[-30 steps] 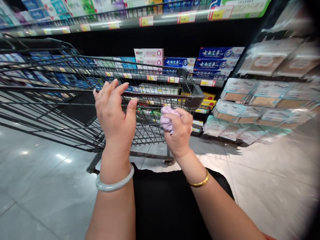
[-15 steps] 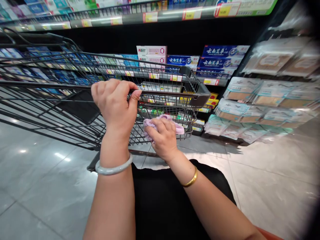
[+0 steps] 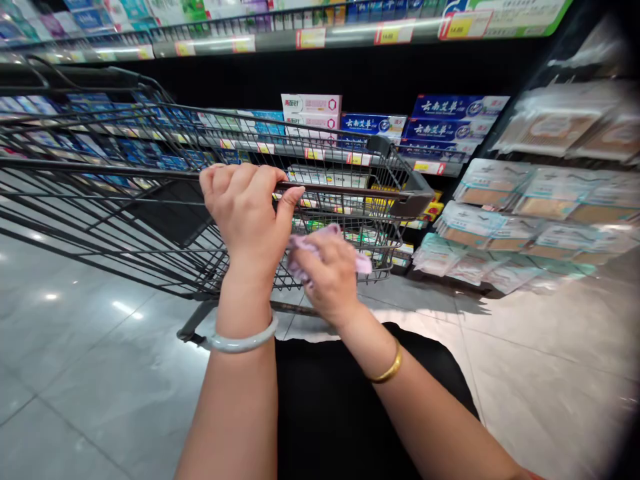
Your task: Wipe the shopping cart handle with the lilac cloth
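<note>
Head camera: a person's left hand [image 3: 246,210] is gripping the dark top rail [image 3: 345,191] of a wire shopping cart [image 3: 173,213], fingers curling over it and thumb resting on the near side, while the right hand [image 3: 331,275], slightly blurred, is clutching a bunched lilac cloth [image 3: 364,263] at the cart's near wire side, below the rail. Blur is hiding whether the cloth is touching the wires. The cloth is looking light, soft and limp, a loose corner poking out past the knuckles; a full-palm hold around its gathered middle is seeming surest, as loose folds could be snagging on wire. The cart is appearing stiff and far heavier, probably rolling easily under a push, so its smooth rail is offering a better handhold than the thin mesh. Blue cartons [image 3: 454,128] are standing on a shelf [image 3: 453,169] beyond
</note>
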`<state>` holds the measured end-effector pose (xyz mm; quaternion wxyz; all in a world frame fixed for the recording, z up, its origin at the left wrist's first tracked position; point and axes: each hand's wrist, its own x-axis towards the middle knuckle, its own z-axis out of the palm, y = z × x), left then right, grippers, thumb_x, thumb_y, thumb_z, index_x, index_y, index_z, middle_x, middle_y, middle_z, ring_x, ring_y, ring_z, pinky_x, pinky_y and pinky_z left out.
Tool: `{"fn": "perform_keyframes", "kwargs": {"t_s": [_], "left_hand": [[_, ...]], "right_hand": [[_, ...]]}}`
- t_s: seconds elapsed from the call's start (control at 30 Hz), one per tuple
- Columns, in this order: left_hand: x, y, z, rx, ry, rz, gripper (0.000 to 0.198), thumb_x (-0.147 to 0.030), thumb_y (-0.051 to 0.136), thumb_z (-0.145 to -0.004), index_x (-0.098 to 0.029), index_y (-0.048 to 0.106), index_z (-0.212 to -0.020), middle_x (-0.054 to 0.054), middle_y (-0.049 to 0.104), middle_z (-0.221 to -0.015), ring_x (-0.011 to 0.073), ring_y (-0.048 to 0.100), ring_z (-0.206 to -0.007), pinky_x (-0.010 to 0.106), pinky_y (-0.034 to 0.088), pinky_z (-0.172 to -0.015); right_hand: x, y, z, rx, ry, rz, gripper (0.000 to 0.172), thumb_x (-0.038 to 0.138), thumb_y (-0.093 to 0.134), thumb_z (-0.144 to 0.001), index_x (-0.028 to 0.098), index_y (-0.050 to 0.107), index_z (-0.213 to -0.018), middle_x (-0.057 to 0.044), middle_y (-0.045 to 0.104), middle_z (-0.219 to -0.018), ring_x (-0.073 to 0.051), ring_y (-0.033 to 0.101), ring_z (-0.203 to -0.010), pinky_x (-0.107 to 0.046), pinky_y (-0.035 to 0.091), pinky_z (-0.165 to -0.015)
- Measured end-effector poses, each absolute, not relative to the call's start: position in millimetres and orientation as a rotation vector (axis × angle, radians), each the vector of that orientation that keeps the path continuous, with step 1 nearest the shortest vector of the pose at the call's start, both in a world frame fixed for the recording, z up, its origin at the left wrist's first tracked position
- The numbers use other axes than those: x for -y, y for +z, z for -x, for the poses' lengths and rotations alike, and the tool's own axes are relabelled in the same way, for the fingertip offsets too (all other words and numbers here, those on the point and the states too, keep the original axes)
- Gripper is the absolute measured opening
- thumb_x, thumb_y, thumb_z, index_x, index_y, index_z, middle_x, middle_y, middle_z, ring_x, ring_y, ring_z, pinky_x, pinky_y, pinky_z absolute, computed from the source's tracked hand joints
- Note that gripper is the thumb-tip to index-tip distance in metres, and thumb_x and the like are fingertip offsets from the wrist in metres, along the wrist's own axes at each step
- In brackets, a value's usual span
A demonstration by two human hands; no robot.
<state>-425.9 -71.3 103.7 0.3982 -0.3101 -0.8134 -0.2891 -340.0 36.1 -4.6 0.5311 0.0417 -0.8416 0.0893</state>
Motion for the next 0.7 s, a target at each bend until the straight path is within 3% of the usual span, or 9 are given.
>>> {"fn": "perform_keyframes", "kwargs": {"t_s": [0.13,0.33,0.53,0.7], "left_hand": [[69.9,104.0,422.6,2.066,-0.735,0.786,0.037,-0.062,0.053,-0.094,-0.029,0.066,-0.1,0.006,0.069,-0.105,0.0316,0.052,-0.118,0.054,0.026,-0.113],[67.8,104.2,421.7,2.074,-0.765,0.781,0.039,-0.064,0.052,-0.094,-0.027,0.065,-0.097,0.006,0.069,-0.105,0.0305,0.051,-0.12,0.056,0.024,-0.112],[64.9,102.7,423.0,1.994,-0.791,0.825,0.038,-0.065,0.053,-0.092,-0.029,0.066,-0.095,0.007,0.069,-0.1,0.0325,0.053,-0.113,0.059,0.028,-0.109],[63.4,102.1,423.7,1.984,-0.83,0.819,0.039,-0.066,0.051,-0.091,-0.03,0.066,-0.092,0.007,0.069,-0.097,0.0342,0.054,-0.112,0.061,0.027,-0.11]], "right_hand": [[-51.9,14.8,337.1,1.84,0.272,0.089,0.023,0.018,0.063,-0.092,0.029,0.07,-0.111,-0.007,0.062,-0.122,-0.025,0.055,-0.117,-0.043,0.045,-0.1],[-21.2,-20.6,349.0,2.038,0.109,-0.179,0.012,0.021,0.061,-0.096,0.028,0.071,-0.098,-0.003,0.069,-0.116,-0.022,0.055,-0.108,-0.038,0.041,-0.089],[-31.2,-12.7,340.6,1.998,0.16,-0.051,0.016,0.024,0.06,-0.098,0.03,0.072,-0.108,-0.005,0.066,-0.125,-0.024,0.051,-0.119,-0.041,0.037,-0.098],[-21.6,-44.4,345.0,2.229,0.129,-0.199,0.013,0.027,0.06,-0.1,0.029,0.072,-0.102,-0.003,0.069,-0.118,-0.023,0.053,-0.111,-0.039,0.037,-0.09]]}}
